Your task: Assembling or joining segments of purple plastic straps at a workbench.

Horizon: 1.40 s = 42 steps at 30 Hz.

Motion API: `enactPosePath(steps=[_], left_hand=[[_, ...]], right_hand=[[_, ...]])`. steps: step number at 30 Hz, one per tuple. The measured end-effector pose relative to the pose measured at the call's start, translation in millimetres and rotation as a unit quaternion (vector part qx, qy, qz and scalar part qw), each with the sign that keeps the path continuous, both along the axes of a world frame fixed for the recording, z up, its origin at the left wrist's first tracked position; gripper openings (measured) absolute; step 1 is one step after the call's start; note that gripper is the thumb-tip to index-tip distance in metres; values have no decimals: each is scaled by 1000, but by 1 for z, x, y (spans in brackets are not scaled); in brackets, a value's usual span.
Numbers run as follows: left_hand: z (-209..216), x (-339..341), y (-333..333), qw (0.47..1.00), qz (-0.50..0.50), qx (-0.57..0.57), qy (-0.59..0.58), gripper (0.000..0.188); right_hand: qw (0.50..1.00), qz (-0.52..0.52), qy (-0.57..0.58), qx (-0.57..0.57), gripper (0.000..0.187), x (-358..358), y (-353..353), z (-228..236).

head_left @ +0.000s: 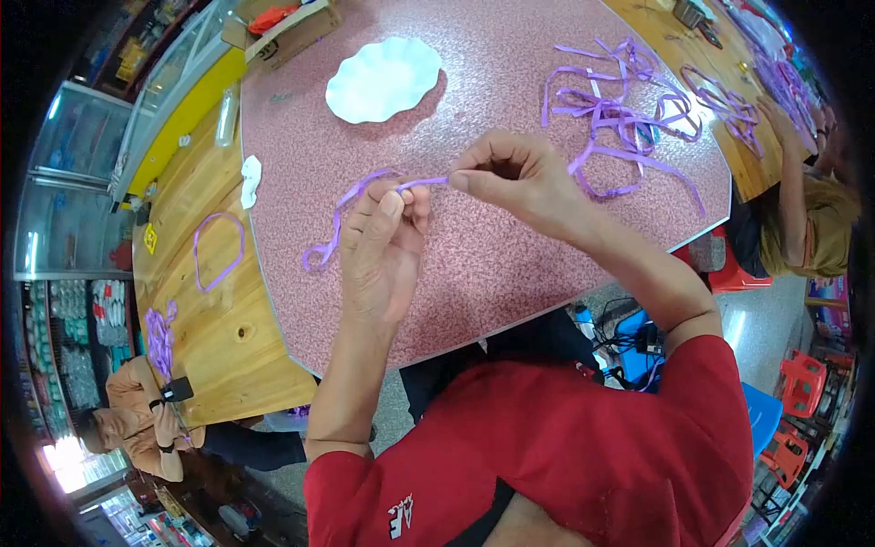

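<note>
Between my two hands a thin purple ribbon [424,181] is stretched over the speckled pink tabletop [474,283]. My left hand [385,232] pinches it between thumb and fingertips, and a loose tail with a small loop at its end trails down beside that hand. The thumb and forefinger of my right hand [524,178] are closed on the other part of the ribbon. To the right of my right hand lies a tangled heap of purple ribbons [602,109]. A white plate with a wavy rim [383,80] sits beyond my hands.
A cardboard box [292,36] stands at the far left. On the wooden table [246,365] at left lie a ribbon loop [219,251] and a ribbon bundle [159,339]; a person [137,406] sits there. More ribbons [729,109] lie at right, near another person's arm [793,182].
</note>
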State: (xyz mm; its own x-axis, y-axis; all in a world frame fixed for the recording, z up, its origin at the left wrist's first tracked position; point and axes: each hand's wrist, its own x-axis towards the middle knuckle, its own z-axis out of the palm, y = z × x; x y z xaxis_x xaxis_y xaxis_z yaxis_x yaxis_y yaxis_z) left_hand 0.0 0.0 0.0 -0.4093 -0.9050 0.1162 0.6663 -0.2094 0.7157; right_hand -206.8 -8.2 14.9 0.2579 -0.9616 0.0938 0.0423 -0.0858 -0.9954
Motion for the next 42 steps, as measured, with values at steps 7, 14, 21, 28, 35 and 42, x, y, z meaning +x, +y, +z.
enactPosePath(steps=[7, 14, 21, 28, 35, 42], left_hand=[[15, -5, 3, 824, 248, -362, -358, 6], [23, -3, 4, 555, 255, -582, -537, 15], [18, -2, 5, 584, 230, -571, -530, 18], [8, -8, 16, 675, 316, -465, -477, 13], [7, 1, 16, 952, 82, -138, -262, 9], [27, 2, 10, 960, 27, -18, -279, 11]], right_hand=[[998, -46, -13, -42, 11, 23, 23, -3], [986, -10, -88, 141, 17, 20, 19, -4], [994, -37, -58, 83, 22, 29, 17, -9], [996, -71, -40, -23, 11, 39, 27, -8], [983, -34, -79, -163, 6, 38, 25, -13], [843, -64, 160, -510, 21, 17, 4, -15]])
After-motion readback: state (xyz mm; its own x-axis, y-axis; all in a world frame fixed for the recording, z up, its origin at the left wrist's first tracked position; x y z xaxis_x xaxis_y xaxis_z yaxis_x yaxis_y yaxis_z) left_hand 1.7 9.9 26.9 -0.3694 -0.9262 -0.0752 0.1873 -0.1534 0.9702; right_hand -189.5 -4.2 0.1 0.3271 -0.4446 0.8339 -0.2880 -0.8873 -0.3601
